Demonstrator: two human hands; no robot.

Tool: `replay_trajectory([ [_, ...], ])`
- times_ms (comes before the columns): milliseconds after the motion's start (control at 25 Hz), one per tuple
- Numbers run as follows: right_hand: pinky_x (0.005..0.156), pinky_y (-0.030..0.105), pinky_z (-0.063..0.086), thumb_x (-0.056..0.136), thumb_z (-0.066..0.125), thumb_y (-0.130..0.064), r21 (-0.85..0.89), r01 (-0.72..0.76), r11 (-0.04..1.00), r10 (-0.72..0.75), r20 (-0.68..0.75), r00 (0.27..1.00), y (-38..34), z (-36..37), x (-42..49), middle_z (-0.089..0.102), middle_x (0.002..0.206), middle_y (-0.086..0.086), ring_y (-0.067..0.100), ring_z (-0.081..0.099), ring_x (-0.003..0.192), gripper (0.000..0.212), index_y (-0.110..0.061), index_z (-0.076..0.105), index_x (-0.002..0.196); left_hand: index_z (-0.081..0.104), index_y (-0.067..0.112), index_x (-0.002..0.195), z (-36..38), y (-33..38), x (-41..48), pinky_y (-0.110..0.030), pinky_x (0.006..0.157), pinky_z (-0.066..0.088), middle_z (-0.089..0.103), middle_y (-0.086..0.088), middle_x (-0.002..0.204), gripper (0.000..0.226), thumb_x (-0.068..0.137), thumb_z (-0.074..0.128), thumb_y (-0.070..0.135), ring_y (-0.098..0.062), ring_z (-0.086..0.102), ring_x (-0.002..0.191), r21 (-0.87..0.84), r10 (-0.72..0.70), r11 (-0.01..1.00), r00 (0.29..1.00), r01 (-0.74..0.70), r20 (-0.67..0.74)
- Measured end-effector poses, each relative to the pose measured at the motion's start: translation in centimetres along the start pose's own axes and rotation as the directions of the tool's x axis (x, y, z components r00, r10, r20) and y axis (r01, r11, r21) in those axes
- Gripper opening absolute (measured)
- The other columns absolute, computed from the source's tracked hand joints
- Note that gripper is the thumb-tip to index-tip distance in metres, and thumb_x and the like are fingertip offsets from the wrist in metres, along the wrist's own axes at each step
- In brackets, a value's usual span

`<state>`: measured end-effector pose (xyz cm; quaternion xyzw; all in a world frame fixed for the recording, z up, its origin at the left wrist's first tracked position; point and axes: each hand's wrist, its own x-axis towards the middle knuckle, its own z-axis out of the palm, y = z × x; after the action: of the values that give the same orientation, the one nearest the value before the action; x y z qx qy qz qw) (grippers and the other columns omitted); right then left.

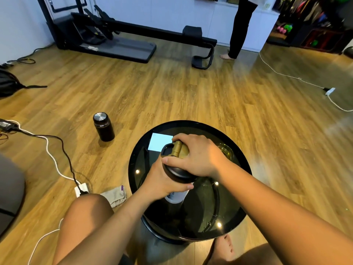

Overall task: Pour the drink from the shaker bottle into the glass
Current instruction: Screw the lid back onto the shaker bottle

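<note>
We are seeing one shaker bottle [176, 196] standing upright on one round black glass table [236, 213], our landmark. The left hand [162, 180] is wrapping closed around the bottle's upper body, just under the lid. The right hand [198, 155] is clamping down over the dark lid [175, 173] from above, fingers curled around its rim, beside the olive-brown flip cap [176, 149]. We are noticing dark print on the bottle's white body, mostly hidden by the left hand and not readable.

One clear glass [227, 151] is sitting on the table's far right part, just beyond the right wrist, apart from the bottle. One pale blue card [159, 143] is lying flat on the table's far left part, with no writing that we can read.

Off the table, on the wood floor to its far left, one dark flask [103, 127] with a metal cap is standing upright. Near the table's left edge we are counting one white power strip [81, 189] and one grey folded cloth [115, 197]. Far beyond the table one treadmill [118, 44] is standing, and another person's legs [238, 29] are showing to its right.
</note>
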<state>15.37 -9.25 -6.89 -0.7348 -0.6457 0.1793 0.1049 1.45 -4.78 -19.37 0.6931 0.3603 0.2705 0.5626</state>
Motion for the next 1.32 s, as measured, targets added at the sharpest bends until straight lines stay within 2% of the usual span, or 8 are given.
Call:
replay_trajectory([
  [160, 0.091, 0.031, 0.040, 0.081, 0.059, -0.072, -0.013, 0.012, 1.000, -0.012, -0.036, 0.999, 0.0, 0.2, -0.1, 0.061, 0.131, -0.001, 0.018, 0.056, 0.118, 0.072, -0.028, 0.051, 0.137, 0.071, 0.016, 0.109, 0.2, 0.4, -0.2, -0.052, 0.090, 0.062, 0.080, -0.005, 0.099, 0.067, 0.050, 0.097, 0.036, -0.018, 0.077, 0.098, 0.010, 0.022, 1.000, 1.000, -0.022, -0.010],
  [480, 0.086, 0.031, 0.041, 0.080, 0.059, -0.073, -0.002, -0.019, 1.000, 0.018, -0.087, 0.996, -0.2, 0.6, -0.2, 0.063, 0.121, 0.000, 0.020, 0.058, 0.111, 0.072, -0.027, 0.052, 0.136, 0.068, 0.021, 0.111, 0.3, 0.6, -0.4, -0.046, 0.089, 0.063, 0.079, 0.000, 0.100, 0.071, 0.049, 0.095, 0.041, -0.012, 0.076, 0.098, 0.033, 0.036, 0.999, 0.999, -0.036, -0.018],
  [760, 0.096, 0.033, 0.044, 0.077, 0.062, -0.073, -0.001, 0.064, 0.998, -0.064, -0.004, 0.998, 0.8, -0.4, 0.0, 0.063, 0.127, 0.000, 0.019, 0.057, 0.117, 0.074, -0.029, 0.053, 0.136, 0.064, 0.020, 0.118, 2.0, 0.0, -0.7, -0.043, 0.089, 0.064, 0.078, 0.004, 0.103, 0.087, 0.043, 0.098, 0.049, -0.008, 0.075, 0.098, 0.030, -0.029, 0.999, 0.993, 0.033, -0.116],
  [840, 0.096, 0.031, 0.045, 0.075, 0.064, -0.073, -0.003, 0.110, 0.994, -0.110, 0.056, 0.992, 1.3, -1.0, 0.2, 0.064, 0.129, -0.001, 0.018, 0.058, 0.117, 0.076, -0.027, 0.055, 0.136, 0.063, 0.016, 0.124, 1.7, -0.5, -0.5, -0.048, 0.094, 0.062, 0.079, 0.001, 0.108, 0.095, 0.045, 0.102, 0.051, -0.013, 0.076, 0.104, -0.022, -0.048, 0.999, 0.996, 0.047, -0.077],
  [920, 0.097, 0.032, 0.047, 0.070, 0.061, -0.078, -0.010, 0.148, 0.989, -0.146, 0.098, 0.984, 1.6, -1.4, 0.4, 0.066, 0.129, -0.001, 0.018, 0.060, 0.116, 0.083, -0.026, 0.056, 0.135, 0.061, 0.011, 0.131, 0.4, -0.6, 0.2, -0.051, 0.102, 0.058, 0.079, -0.003, 0.114, 0.098, 0.050, 0.103, 0.047, -0.017, 0.075, 0.112, -0.060, -0.053, 0.997, 0.995, 0.057, 0.082],
  [1040, 0.102, 0.039, 0.047, 0.061, 0.049, -0.086, -0.022, 0.171, 0.985, -0.166, 0.126, 0.978, 1.7, -1.5, 0.8, 0.064, 0.134, 0.000, 0.020, 0.058, 0.121, 0.098, -0.026, 0.053, 0.138, 0.064, 0.012, 0.128, -0.8, 0.7, 0.8, -0.037, 0.103, 0.058, 0.079, -0.004, 0.115, 0.080, 0.058, 0.096, 0.029, -0.016, 0.074, 0.114, -0.064, 0.020, 0.998, 0.975, -0.006, 0.221],
  [1200, 0.116, 0.042, 0.034, 0.060, 0.064, -0.082, 0.054, 0.104, 0.993, -0.111, 0.138, 0.984, 1.9, -1.2, 0.8, 0.039, 0.158, 0.001, 0.021, 0.038, 0.143, 0.113, -0.029, 0.029, 0.154, 0.068, 0.013, 0.124, -0.1, 1.2, 0.6, -0.020, 0.093, 0.057, 0.079, 0.003, 0.113, 0.075, 0.057, 0.095, 0.033, -0.011, 0.074, 0.112, -0.061, 0.066, 0.997, 0.983, -0.056, 0.169],
  [1320, 0.115, 0.039, 0.035, 0.063, 0.073, -0.076, 0.038, 0.059, 0.998, -0.064, 0.152, 0.986, 2.0, -1.5, 0.9, 0.047, 0.154, 0.002, 0.022, 0.043, 0.140, 0.111, -0.025, 0.034, 0.153, 0.066, 0.013, 0.126, -0.2, 1.0, 0.7, -0.020, 0.093, 0.057, 0.079, 0.004, 0.115, 0.082, 0.055, 0.098, 0.036, -0.009, 0.073, 0.112, -0.026, 0.073, 0.997, 0.991, -0.070, 0.114],
])
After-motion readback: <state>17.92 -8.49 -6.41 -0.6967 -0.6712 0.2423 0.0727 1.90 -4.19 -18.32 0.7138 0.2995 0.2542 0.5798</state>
